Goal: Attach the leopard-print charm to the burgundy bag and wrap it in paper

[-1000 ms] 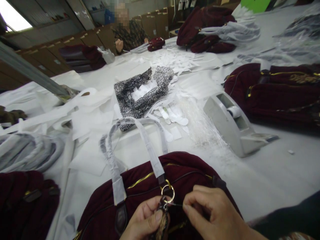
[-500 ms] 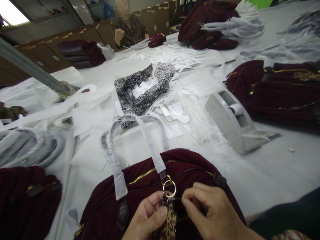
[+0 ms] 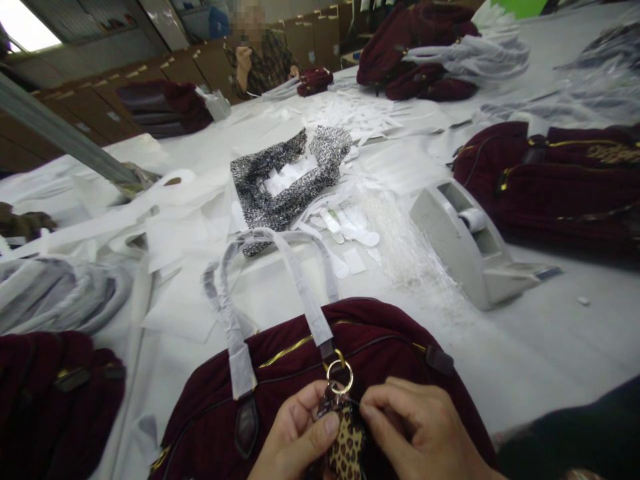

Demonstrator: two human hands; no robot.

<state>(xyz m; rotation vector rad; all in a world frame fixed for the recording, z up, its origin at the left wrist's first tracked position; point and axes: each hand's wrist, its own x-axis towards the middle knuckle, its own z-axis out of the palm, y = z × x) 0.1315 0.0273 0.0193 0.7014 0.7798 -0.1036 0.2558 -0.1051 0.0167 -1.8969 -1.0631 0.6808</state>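
Observation:
A burgundy handbag point(image 3: 210, 407) lies in front of me, its two handles point(image 3: 295, 280) wrapped in white paper. A gold ring point(image 3: 340, 377) hangs from the base of one handle, with a leopard-print tag point(image 3: 346, 443) below it. My left hand point(image 3: 300, 430) is closed on the tag's dark upper edge, thumb in front. My right hand point(image 3: 417, 423) pinches beside the top of the tag, where a thin dark strand runs from the ring to its fingertips. The lower end of the tag is cut off by the frame.
A grey tape dispenser point(image 3: 460, 247) stands right of centre beside a heap of clear plastic strands point(image 3: 400, 240). Behind the bag is a black-and-white patterned cloth holder point(image 3: 270, 200) with white slips. More burgundy bags point(image 3: 565, 180) lie around. Across the table sits a person point(image 3: 263, 63).
My right hand has moved slightly left and closer to the tag. The leopard-print tag has turned to show more of its face. Across the table, the person's raised hand has gone up.

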